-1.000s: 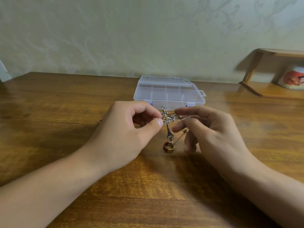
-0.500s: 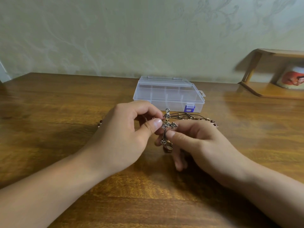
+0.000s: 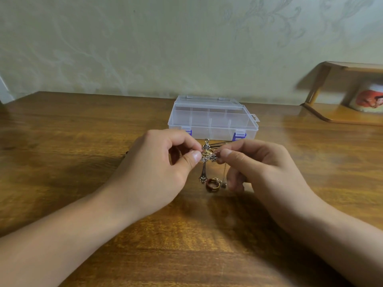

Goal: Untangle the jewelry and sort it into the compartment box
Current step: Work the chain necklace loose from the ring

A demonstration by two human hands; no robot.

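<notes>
Just in front of the closed clear plastic compartment box (image 3: 212,119) with blue latches, the left hand (image 3: 153,170) pinches the left side of a tangled cluster of silver and gold jewelry (image 3: 208,156) between thumb and curled forefinger. An ornate silver cross pendant (image 3: 204,172) hangs from that cluster, its foot beside a brown-and-gold ring (image 3: 212,184) on the wooden table (image 3: 62,141) nearer than the box. The right hand (image 3: 261,168) pinches the cluster's right side with thumb and forefinger, thin dark strands (image 3: 222,143) running toward the box; farther right stands a wooden shelf (image 3: 339,112).

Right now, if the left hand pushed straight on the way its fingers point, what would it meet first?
Probably the right hand: the left hand points rightward at it across the cross pendant that both pinch. Depth is hard to judge.
</notes>
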